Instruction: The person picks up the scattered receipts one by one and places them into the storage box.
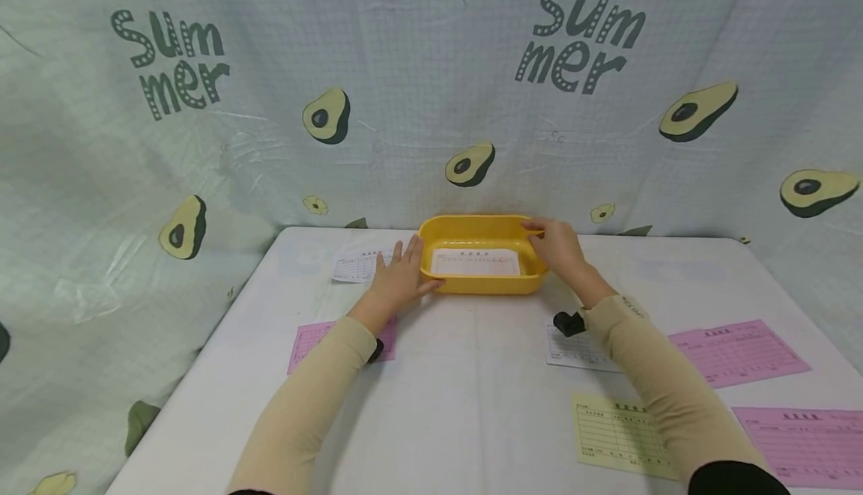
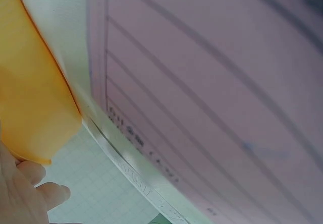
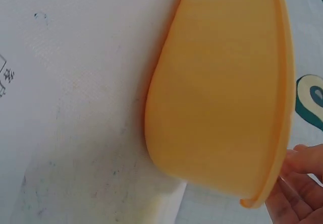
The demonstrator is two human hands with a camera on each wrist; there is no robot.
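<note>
A yellow plastic basin [image 1: 488, 285] stands at the far edge of the white table, with a white printed form [image 1: 475, 262] lying inside it. My left hand [image 1: 398, 281] rests against the basin's left side, fingers spread and straight, thumb at the front left corner. At the right end, my right hand [image 1: 558, 249] grips the rim, its fingers bent over the edge. In the right wrist view those fingers [image 3: 298, 183] show at the rim of the basin [image 3: 217, 88]. The left wrist view shows left fingertips beside the basin [image 2: 38, 93].
A white form [image 1: 357, 266] and a pink form [image 1: 313, 341] lie near my left arm. By my right arm are a white form [image 1: 573, 353], a yellow form [image 1: 613, 435] and two pink forms [image 1: 745, 353]. An avocado-print curtain [image 1: 398, 158] hangs behind the table.
</note>
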